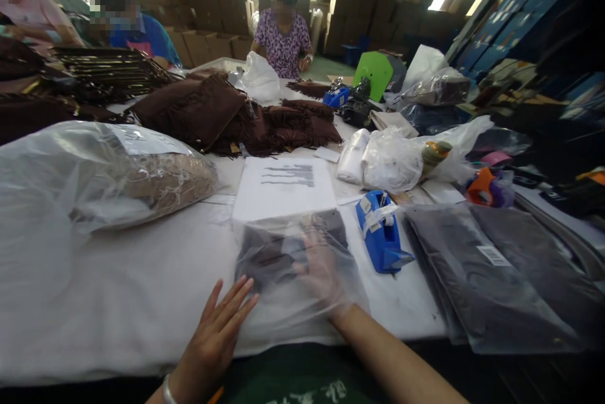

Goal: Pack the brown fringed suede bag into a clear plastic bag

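Note:
A clear plastic bag [288, 309] lies in front of me on the white-covered table, with a folded dark fringed cloth [265, 246] inside it. My right hand [321, 265] reaches into the bag through its near end, fingers stretched out over the cloth, seen through the plastic. Flat beside the bag's left edge, my left hand [220, 322] touches the plastic with its fingers spread. Just right of the bag stands a blue tape dispenser [382, 240]. Behind the bag is a white printed sheet [283, 183].
Bagged dark cloths [501, 271] are stacked at the right. A large plastic bag of tan goods [161, 183] lies left. Brown fringed cloths [198, 108] pile up behind. Co-workers, one in a purple patterned top [282, 41], are across the table.

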`<act>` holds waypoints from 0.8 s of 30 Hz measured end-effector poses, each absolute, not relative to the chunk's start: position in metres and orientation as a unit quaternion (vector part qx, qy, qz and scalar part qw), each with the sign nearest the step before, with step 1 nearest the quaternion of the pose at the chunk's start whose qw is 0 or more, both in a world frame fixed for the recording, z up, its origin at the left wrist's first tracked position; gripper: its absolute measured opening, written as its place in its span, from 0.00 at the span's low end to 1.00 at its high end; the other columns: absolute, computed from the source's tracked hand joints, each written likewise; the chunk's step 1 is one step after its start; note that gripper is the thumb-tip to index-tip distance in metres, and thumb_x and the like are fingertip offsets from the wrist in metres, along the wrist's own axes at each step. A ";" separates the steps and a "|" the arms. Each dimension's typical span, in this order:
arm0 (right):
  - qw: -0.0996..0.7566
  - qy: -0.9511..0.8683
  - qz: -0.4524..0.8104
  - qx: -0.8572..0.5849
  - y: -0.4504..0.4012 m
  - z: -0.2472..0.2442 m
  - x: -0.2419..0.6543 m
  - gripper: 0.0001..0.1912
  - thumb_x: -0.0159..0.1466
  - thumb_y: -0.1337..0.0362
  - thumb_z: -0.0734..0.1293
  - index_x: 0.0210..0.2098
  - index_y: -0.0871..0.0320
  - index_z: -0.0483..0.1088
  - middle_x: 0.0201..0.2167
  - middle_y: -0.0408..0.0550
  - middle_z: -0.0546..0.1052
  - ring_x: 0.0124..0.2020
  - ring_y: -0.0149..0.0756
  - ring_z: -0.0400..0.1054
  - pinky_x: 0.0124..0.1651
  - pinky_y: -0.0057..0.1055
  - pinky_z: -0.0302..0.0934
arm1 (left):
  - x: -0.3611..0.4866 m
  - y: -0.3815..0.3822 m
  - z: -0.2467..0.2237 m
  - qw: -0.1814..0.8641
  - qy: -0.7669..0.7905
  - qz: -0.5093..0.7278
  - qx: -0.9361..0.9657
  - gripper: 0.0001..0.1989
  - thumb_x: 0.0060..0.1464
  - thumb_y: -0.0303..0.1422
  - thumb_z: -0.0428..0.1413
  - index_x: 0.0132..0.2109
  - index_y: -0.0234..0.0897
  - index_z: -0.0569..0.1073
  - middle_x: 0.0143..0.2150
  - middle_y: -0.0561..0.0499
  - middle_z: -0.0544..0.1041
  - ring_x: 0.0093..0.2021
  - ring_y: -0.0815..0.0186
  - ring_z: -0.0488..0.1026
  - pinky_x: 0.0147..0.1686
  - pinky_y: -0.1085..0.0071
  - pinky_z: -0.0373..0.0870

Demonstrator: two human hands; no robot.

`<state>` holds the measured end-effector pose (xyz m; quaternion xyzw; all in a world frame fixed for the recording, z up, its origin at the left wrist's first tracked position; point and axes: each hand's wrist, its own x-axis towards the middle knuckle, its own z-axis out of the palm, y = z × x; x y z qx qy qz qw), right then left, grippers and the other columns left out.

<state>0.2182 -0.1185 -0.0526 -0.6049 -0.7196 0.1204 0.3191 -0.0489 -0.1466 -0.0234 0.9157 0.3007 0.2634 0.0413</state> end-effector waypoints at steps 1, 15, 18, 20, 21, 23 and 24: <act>0.288 -0.741 0.115 -0.596 -0.125 -0.062 0.219 0.31 0.62 0.60 0.64 0.63 0.53 0.53 0.65 0.53 0.55 0.66 0.58 0.41 0.63 0.58 0.42 | -0.058 -0.148 -0.031 0.033 0.301 0.243 0.922 0.31 0.54 0.15 0.41 0.63 0.37 0.56 0.64 0.41 0.61 0.64 0.57 0.57 0.63 0.46 0.48; 0.143 -0.802 0.372 -0.444 -0.243 -0.023 0.280 0.22 0.66 0.66 0.60 0.58 0.44 0.63 0.54 0.44 0.72 0.53 0.37 0.67 0.55 0.33 0.62 | -0.108 -0.129 -0.030 0.108 0.240 -0.002 0.965 0.39 0.48 0.15 0.42 0.65 0.48 0.52 0.64 0.54 0.60 0.62 0.66 0.60 0.61 0.64 0.57; 0.157 -0.819 0.282 -0.474 -0.238 0.001 0.320 0.26 0.66 0.73 0.56 0.61 0.47 0.58 0.51 0.46 0.74 0.51 0.34 0.69 0.54 0.31 0.63 | -0.113 -0.108 -0.011 0.161 0.212 -0.029 0.964 0.40 0.47 0.15 0.44 0.65 0.50 0.51 0.65 0.56 0.59 0.63 0.65 0.58 0.62 0.63 0.55; 0.130 -0.858 0.142 -0.477 -0.216 -0.005 0.337 0.31 0.63 0.78 0.55 0.63 0.49 0.53 0.60 0.49 0.64 0.62 0.41 0.55 0.63 0.45 0.53 | -0.108 -0.095 -0.007 0.155 0.200 -0.040 0.967 0.42 0.46 0.14 0.43 0.66 0.49 0.47 0.67 0.55 0.53 0.65 0.63 0.52 0.65 0.56 0.46; 0.099 -0.880 0.096 -0.454 -0.204 -0.013 0.342 0.33 0.62 0.79 0.55 0.64 0.49 0.51 0.64 0.48 0.58 0.66 0.43 0.47 0.65 0.50 0.46 | -0.104 -0.088 -0.009 0.149 0.180 -0.043 0.971 0.42 0.47 0.14 0.43 0.66 0.49 0.45 0.68 0.54 0.50 0.66 0.63 0.49 0.66 0.54 0.41; 0.047 -0.918 0.067 -0.388 -0.185 -0.033 0.347 0.34 0.63 0.78 0.55 0.64 0.48 0.48 0.65 0.45 0.54 0.67 0.42 0.41 0.66 0.53 0.42 | -0.098 -0.078 -0.015 0.145 0.111 -0.042 0.982 0.39 0.53 0.15 0.43 0.66 0.51 0.45 0.67 0.55 0.51 0.66 0.66 0.48 0.66 0.56 0.36; 0.037 -0.931 0.072 -0.356 -0.179 -0.042 0.349 0.33 0.64 0.76 0.55 0.65 0.48 0.47 0.65 0.45 0.55 0.67 0.39 0.41 0.66 0.51 0.42 | -0.097 -0.075 -0.019 0.144 0.077 -0.037 0.986 0.36 0.56 0.16 0.43 0.66 0.51 0.46 0.67 0.55 0.53 0.66 0.67 0.49 0.67 0.58 0.35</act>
